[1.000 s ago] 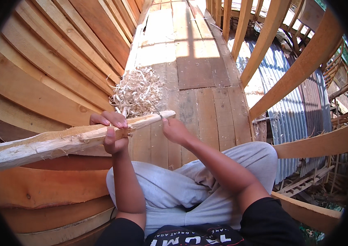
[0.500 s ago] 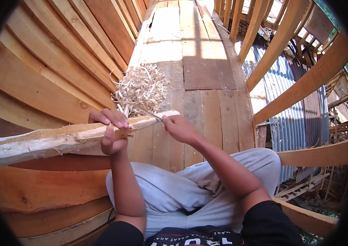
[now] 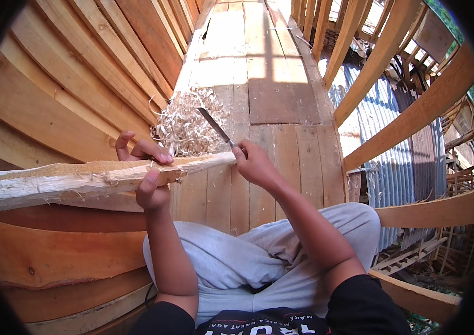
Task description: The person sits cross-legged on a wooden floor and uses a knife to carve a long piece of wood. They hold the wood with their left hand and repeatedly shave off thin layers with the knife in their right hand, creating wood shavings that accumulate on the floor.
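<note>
A long, rough-hewn wooden pole (image 3: pixel 64 187) reaches in from the left edge and tapers to a pale, whittled tip in front of me. My left hand (image 3: pixel 154 196) pinches it near the tapered end, thumb on the near side and fingers over the far side, one finger lifted off. In my right hand (image 3: pixel 256 164) is a knife (image 3: pixel 213 125), gripped by its handle beside the tip. Its long, narrow blade points away and to the left, apart from the wood, over the shavings. My right fist hides most of the handle and the very end of the pole.
A heap of curled wood shavings (image 3: pixel 189 117) lies on the plank floor (image 3: pixel 287 162) just beyond the pole. Curved timber ribs (image 3: pixel 64 106) line the left side. On the right, spaced ribs (image 3: pixel 404 128) stand before corrugated metal sheets (image 3: pixel 382 167). My crossed legs (image 3: pixel 226 251) are below my hands.
The knife has come away from the pole's tip, its blade swinging up and outward. My right hand shifted slightly right and farther away. One left finger has lifted from the wood.
</note>
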The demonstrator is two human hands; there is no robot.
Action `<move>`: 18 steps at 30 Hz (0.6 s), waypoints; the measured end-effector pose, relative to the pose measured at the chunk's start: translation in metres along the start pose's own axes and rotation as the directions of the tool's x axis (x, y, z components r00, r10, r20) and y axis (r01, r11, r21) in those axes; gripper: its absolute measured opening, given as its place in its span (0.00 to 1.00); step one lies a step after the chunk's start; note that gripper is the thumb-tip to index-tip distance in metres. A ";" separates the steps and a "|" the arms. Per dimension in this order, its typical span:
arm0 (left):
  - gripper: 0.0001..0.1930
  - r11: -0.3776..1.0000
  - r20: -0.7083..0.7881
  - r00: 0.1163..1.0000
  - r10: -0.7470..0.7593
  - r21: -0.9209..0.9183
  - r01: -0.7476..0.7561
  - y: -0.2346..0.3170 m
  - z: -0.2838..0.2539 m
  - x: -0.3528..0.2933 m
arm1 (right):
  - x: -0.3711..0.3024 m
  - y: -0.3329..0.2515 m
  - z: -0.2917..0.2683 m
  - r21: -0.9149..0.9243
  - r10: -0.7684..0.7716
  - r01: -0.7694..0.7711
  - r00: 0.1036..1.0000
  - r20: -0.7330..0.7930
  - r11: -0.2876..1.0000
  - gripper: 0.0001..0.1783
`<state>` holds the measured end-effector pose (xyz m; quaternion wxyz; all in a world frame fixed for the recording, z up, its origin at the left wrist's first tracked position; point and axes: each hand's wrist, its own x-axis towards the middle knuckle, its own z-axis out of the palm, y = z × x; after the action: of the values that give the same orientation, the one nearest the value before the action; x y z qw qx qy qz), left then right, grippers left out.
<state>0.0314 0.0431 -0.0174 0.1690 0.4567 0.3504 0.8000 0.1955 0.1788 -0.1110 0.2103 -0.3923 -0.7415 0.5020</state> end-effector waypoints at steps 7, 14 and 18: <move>0.31 0.992 -0.227 0.969 0.099 0.098 -0.078 -0.006 0.022 0.000 | -0.009 -0.002 0.004 0.096 0.068 -0.067 0.998 -0.001 0.993 0.13; 0.19 0.998 -0.212 0.976 0.053 0.034 -0.046 -0.008 0.017 -0.003 | -0.023 0.029 0.026 -0.065 0.239 -0.231 0.956 0.169 0.971 0.22; 0.15 0.996 -0.269 0.959 0.087 0.024 -0.083 -0.012 0.023 -0.005 | -0.033 0.005 0.044 -0.017 0.120 -0.119 0.987 0.111 0.993 0.25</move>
<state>0.0529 0.0578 -0.0218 0.0822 0.3593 0.3553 0.8590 0.1868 0.1282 -0.1310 0.1359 -0.4082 -0.7298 0.5313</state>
